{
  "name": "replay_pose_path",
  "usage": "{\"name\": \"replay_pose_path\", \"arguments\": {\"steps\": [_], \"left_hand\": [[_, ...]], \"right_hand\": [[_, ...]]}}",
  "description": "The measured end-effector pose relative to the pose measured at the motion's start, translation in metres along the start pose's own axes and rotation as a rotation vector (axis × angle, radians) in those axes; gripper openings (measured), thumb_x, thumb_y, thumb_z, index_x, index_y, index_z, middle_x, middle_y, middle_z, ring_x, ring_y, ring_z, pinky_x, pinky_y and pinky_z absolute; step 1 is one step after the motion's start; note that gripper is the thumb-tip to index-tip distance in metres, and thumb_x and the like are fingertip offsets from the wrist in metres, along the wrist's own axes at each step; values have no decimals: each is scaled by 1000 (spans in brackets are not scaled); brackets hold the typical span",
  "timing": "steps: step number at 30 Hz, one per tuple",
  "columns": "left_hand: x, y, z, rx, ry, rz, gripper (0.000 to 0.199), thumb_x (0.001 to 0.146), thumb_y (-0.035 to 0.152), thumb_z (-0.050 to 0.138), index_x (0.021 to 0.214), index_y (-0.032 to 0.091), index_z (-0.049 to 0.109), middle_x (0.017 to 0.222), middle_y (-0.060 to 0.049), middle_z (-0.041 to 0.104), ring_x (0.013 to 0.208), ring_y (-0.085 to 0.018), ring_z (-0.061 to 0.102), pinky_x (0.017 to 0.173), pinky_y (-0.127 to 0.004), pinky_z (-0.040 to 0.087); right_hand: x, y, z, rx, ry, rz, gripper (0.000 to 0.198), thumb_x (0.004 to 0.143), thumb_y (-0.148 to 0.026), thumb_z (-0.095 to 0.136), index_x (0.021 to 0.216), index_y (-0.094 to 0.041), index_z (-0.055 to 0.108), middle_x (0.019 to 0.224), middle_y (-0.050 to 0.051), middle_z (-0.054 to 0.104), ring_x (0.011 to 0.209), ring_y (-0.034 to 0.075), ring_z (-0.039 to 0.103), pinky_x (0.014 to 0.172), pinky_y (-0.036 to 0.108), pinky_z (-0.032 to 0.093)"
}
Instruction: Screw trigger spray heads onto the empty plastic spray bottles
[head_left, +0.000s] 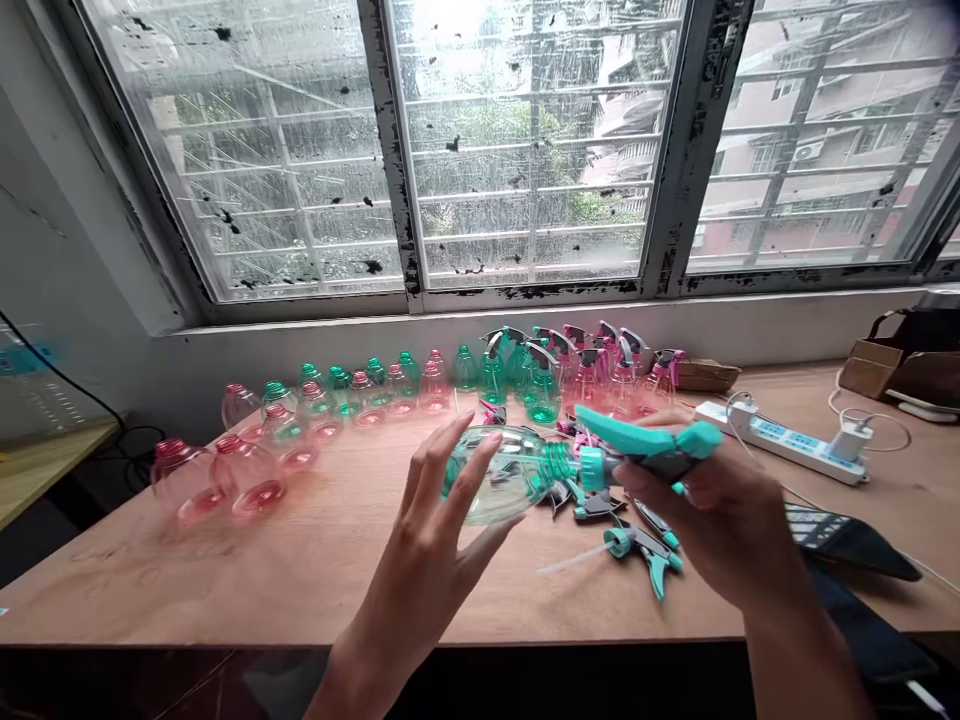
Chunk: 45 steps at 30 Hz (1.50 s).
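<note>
My left hand is closed around a clear green bottle, which lies on its side in the air above the table. In my right hand is a teal and grey trigger spray head. Its teal collar is at the bottle's threaded neck; whether the threads are engaged, I cannot tell. Beneath, on the tabletop, lie several loose spray heads, one of them a teal and grey spray head with a clear tube.
Pink bottles and green bottles without heads stand at the left and back. Bottles with heads, such as a green one, stand at the back middle. To the right are a power strip, cables and a dark device.
</note>
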<state>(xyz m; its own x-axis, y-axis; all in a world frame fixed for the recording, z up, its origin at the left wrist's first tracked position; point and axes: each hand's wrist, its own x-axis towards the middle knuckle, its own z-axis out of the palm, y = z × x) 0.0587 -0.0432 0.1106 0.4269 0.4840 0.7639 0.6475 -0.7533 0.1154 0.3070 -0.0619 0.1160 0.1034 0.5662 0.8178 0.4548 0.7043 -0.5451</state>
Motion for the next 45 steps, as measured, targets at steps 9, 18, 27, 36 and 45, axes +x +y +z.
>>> {"name": "replay_pose_path", "arguments": {"steps": [9,18,27,36,45], "left_hand": [[1,-13,-13,135,-58,109,67,94,8,63,152,26,37,162,-12,28,152,-31,25,122,-49,32],[0,-8,-24,-215,159,51,85,87,43,76,155,46,26,169,2,11,155,-35,18,126,-57,23],[7,-7,-21,-919,330,-542,58,91,60,62,138,26,61,145,-7,60,142,-36,46,118,-50,41],[9,-22,14,-936,-145,-633,64,92,52,65,147,25,49,130,-13,70,119,-35,67,102,-49,55],[-56,-29,47,-964,-417,-599,106,77,37,86,160,36,20,161,-12,39,147,-36,41,121,-58,31]], "right_hand": [[-4,-3,34,99,-238,150,25,88,-44,75,93,-21,71,81,3,73,71,22,69,64,31,55],[-9,-11,32,57,-187,0,40,74,-21,87,106,-29,64,79,-3,71,62,17,65,61,27,54],[-13,-17,39,-1,-165,-522,57,83,-6,75,132,-25,54,96,7,74,81,24,72,72,35,59],[-44,38,26,-132,-206,-11,31,79,-32,83,100,-27,61,71,-2,67,55,18,60,54,30,50],[-85,72,29,405,-227,608,27,82,-41,79,90,-23,61,57,-6,57,47,14,54,44,24,43]]}}
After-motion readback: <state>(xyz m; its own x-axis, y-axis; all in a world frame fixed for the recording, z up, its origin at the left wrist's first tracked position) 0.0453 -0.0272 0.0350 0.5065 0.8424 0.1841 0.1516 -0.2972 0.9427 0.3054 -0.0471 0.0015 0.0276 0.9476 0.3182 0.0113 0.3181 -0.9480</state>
